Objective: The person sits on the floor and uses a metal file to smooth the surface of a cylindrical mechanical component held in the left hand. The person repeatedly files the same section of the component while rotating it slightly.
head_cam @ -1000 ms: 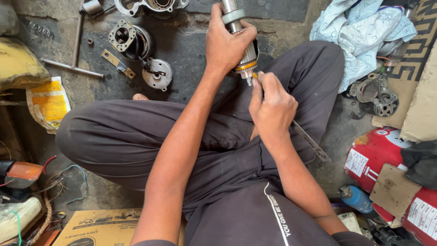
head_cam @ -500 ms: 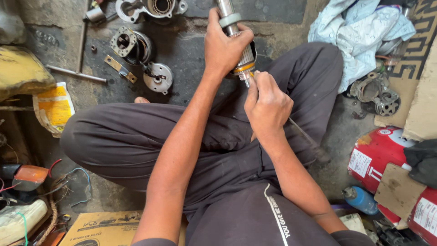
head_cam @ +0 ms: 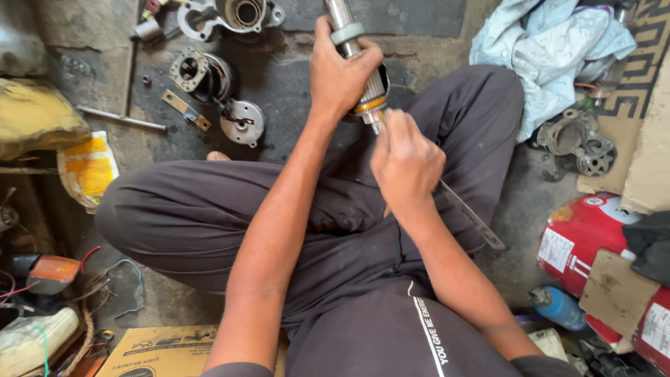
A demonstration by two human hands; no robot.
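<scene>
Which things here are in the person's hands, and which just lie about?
In hand: left hand grips the motor armature; right hand holds a flat metal tool.
Lying about: round metal housings, crumpled cloth, red canister.

Stained concrete floor with round motor housings, metal rod, crumpled cloth, red cylinder.

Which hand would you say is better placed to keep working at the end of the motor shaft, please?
Probably the right hand. It sits at the lower end of the motor armature and holds a thin flat metal tool. The left hand is wrapped around the armature, steadying it.
</scene>
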